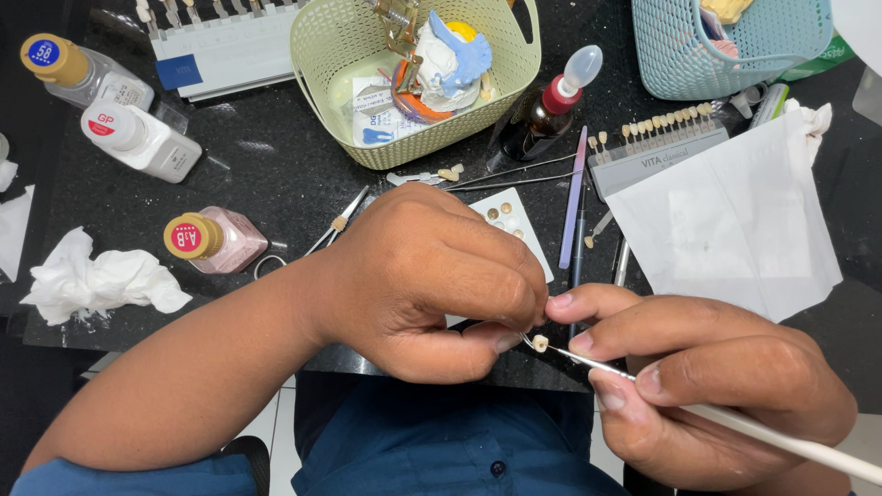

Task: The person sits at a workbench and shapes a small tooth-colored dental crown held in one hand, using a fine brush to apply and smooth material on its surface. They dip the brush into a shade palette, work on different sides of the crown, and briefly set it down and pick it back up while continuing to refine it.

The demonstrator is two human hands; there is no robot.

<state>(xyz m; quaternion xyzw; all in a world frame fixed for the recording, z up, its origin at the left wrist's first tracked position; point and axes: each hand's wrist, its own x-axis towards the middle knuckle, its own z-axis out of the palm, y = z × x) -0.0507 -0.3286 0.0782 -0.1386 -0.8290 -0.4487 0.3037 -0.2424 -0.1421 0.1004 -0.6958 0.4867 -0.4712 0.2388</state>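
Nearest the camera, a dark blue shirt [441, 441] is seen at the bottom edge, with a strip of pale floor [276, 418] visible below the table's front edge. Just above it, two bare hands meet over the near edge of a black speckled table [266, 174]. The left hand [432, 285] is curled, its fingers [505, 342] pinched shut on a thin metal holder carrying a small tooth-shaped piece [540, 343]. The right hand [707, 377] is closed around a slim white-handled instrument [781, 439], whose metal tip is laid against the small piece.

Behind the hands, a white card with small round samples [514, 225], tweezers and several thin tools are spread on the table. To the left, a crumpled white tissue [101, 280] and a pink bottle with a gold cap [216, 239] are placed. To the right, a folded white paper [735, 220] is laid partly over a grey tooth shade guide [657, 138].

Farther back, two white bottles [110, 106], a green basket [413, 78] holding dental casts, a brown dropper bottle [547, 110] and a light blue basket [726, 46] are set along the far side.
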